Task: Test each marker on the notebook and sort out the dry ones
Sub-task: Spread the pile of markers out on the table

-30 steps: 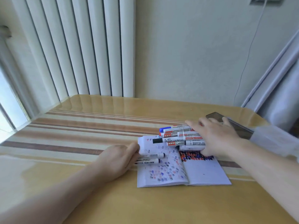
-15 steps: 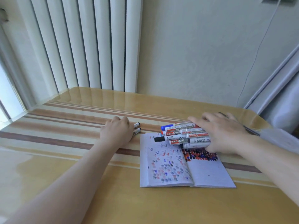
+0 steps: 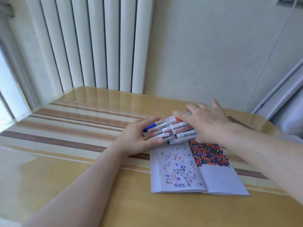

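An open notebook (image 3: 219, 181) lies on the table, its left page dotted with faint test marks and its right page densely scribbled in red, blue and black. A bundle of several white markers (image 3: 170, 130) with red, blue and black labels sits at the notebook's top edge. My left hand (image 3: 137, 136) grips the bundle's left end, fingers over the top and thumb underneath. My right hand (image 3: 206, 123) rests on the right end with its fingers stretched out over the markers.
The glossy wooden table (image 3: 82, 128) has brown and cream stripes across its middle. A dark flat phone (image 3: 237, 122) lies behind my right wrist. A white radiator (image 3: 98, 43) stands against the wall at the table's far edge.
My left hand carried two black-capped markers off the notebook to the table on its left, then came back and took hold of the bundle's left end. My right hand stayed on the bundle.
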The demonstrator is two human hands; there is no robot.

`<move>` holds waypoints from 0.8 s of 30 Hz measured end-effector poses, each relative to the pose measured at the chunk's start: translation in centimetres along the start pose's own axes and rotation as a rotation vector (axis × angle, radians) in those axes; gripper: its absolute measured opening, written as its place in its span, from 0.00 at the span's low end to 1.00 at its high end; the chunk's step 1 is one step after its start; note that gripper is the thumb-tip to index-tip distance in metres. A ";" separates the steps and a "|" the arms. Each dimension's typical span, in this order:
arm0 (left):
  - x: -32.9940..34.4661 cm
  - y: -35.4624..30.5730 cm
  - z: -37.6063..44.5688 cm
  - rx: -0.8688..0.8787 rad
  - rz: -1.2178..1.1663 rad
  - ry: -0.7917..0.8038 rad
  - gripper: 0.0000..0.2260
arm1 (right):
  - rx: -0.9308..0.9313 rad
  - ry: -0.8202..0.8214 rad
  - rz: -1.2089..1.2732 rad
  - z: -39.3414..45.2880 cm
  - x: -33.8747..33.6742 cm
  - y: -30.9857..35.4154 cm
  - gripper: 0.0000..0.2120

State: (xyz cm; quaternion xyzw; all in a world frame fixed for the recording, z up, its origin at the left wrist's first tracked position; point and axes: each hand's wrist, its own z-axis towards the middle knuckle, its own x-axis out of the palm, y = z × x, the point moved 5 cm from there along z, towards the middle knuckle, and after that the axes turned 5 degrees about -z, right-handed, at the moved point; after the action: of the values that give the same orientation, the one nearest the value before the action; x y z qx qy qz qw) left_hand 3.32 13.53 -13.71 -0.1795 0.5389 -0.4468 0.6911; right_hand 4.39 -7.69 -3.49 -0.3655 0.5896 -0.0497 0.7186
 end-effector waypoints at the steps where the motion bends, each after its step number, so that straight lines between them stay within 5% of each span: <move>1: 0.4 0.0 0.0 0.009 0.053 0.029 0.40 | 0.020 0.015 0.010 -0.3 0.7 -0.4 0.57; 7: 1.4 -0.3 0.2 0.052 0.145 0.033 0.52 | 0.008 -0.110 -0.066 -0.6 0.1 -0.1 0.54; 15: 1.9 -0.8 0.1 0.079 0.230 0.020 0.49 | 0.067 -0.201 -0.127 -1.6 1.2 -2.9 0.52; 24: 2.8 -0.9 0.1 0.023 0.324 0.056 0.48 | 0.094 -0.015 -0.090 -3.8 2.8 -4.1 0.53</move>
State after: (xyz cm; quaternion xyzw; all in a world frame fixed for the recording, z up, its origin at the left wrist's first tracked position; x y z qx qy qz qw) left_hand 3.07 10.78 -14.65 -0.0696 0.5746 -0.3404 0.7410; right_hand 3.39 -13.88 -3.51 -0.3578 0.5642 -0.1072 0.7363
